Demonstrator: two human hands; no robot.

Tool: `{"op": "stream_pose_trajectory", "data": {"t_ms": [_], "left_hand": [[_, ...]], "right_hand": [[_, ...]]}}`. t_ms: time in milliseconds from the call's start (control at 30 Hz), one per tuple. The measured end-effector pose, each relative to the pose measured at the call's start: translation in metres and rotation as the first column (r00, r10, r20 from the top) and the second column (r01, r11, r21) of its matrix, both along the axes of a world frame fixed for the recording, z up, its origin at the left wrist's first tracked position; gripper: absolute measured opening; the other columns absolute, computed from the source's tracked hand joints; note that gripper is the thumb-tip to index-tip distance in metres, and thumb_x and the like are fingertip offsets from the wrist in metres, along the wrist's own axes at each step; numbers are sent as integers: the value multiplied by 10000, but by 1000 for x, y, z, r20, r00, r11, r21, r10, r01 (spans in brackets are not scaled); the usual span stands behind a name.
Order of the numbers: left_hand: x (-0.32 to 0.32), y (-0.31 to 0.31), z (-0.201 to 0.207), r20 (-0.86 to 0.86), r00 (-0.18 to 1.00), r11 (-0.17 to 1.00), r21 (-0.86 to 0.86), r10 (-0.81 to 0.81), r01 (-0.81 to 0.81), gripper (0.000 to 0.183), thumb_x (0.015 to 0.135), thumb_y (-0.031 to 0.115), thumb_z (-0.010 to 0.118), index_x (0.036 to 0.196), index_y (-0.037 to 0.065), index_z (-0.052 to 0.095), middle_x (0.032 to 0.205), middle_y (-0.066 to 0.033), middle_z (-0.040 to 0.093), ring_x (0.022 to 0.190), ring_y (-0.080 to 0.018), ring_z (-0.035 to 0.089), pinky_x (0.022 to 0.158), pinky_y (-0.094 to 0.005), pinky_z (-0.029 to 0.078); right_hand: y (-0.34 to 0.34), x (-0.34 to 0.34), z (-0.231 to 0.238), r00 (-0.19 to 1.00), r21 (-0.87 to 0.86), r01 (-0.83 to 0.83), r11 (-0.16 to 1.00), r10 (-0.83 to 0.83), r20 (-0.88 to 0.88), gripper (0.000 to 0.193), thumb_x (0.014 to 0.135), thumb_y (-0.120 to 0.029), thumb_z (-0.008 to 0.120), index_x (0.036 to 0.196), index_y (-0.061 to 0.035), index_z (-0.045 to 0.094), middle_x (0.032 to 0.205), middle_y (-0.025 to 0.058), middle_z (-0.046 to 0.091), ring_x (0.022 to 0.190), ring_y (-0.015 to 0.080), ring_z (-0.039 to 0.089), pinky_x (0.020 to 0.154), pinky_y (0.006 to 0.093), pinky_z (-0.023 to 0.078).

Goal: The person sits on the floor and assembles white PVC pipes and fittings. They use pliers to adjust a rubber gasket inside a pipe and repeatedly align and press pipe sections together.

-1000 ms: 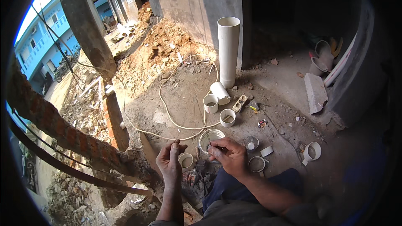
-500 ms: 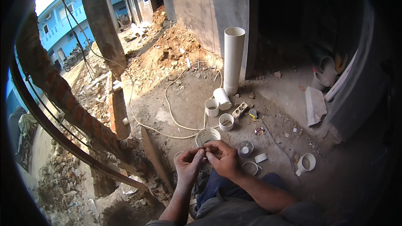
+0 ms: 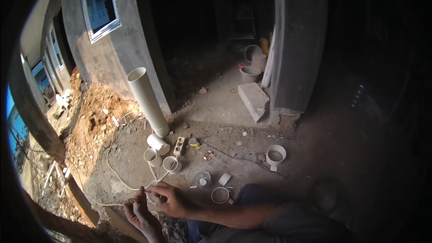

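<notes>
My left hand [image 3: 138,213] and my right hand [image 3: 168,200] meet low in the picture, left of the middle. Both are closed, thumbs and fingertips pinched close together. What lies between the fingertips is too small to make out. A pale cord [image 3: 118,182] runs in loops over the ground just beyond them. Past my right hand stand short white pipe pieces: one upright [image 3: 152,157], one on its side [image 3: 158,144] and one with something inside [image 3: 172,164]. A white ring [image 3: 220,195] and a clear round container [image 3: 203,179] lie right of my hands.
A tall white pipe [image 3: 148,103] leans near the wall corner. Close by lie a power strip [image 3: 179,146] and a yellow tape measure [image 3: 194,142]. Farther right are a white pipe fitting [image 3: 276,155], a pale block [image 3: 253,101] and buckets [image 3: 250,74]. Rubble [image 3: 96,108] slopes at left.
My view has turned to the right, so the pipes and wall sit farther left in the picture. My hands stay together, fingertips still pinched. Thin wire loops seen above them earlier no longer show clearly.
</notes>
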State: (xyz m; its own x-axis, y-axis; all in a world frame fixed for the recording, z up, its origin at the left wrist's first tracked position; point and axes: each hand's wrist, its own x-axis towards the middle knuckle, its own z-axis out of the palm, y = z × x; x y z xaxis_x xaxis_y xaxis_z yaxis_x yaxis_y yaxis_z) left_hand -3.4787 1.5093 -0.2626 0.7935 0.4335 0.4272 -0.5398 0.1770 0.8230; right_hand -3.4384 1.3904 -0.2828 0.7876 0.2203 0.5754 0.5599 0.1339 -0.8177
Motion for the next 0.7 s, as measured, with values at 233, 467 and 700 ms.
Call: {"op": "stream_pose_trajectory", "data": {"t_ms": [233, 467, 700], "left_hand": [[15, -24, 24, -65, 982, 984, -11, -176, 175, 440, 1001, 236, 472, 1294, -82, 392, 1368, -314, 491, 1249, -459, 505, 1009, -496, 475], [22, -45, 58, -169, 914, 913, -250, -369, 322, 362, 1020, 239, 434, 1274, -19, 438, 1356, -270, 526, 1228, -366, 548, 994, -461, 467], [35, -34, 60, 64, 844, 753, -420, -532, 507, 156, 970, 149, 400, 1009, 40, 504, 939, -160, 673, 1037, -339, 629, 1055, -467, 395]], "right_hand": [[-27, 4, 15, 944, -298, 288, 910, -217, 247, 274, 852, -127, 668, 1094, -5, 628, 916, 153, 498, 904, 315, 549, 771, 413, 466], [-62, 5, 49, 820, -251, 421, 872, -247, 516, 135, 799, -92, 672, 919, -41, 637, 1002, 106, 533, 999, 268, 551, 881, 418, 415], [-75, 2, 49, 871, -244, 264, 933, -122, 475, 231, 820, 72, 627, 1038, -4, 627, 845, 127, 636, 694, 255, 664, 597, 336, 533]]}}
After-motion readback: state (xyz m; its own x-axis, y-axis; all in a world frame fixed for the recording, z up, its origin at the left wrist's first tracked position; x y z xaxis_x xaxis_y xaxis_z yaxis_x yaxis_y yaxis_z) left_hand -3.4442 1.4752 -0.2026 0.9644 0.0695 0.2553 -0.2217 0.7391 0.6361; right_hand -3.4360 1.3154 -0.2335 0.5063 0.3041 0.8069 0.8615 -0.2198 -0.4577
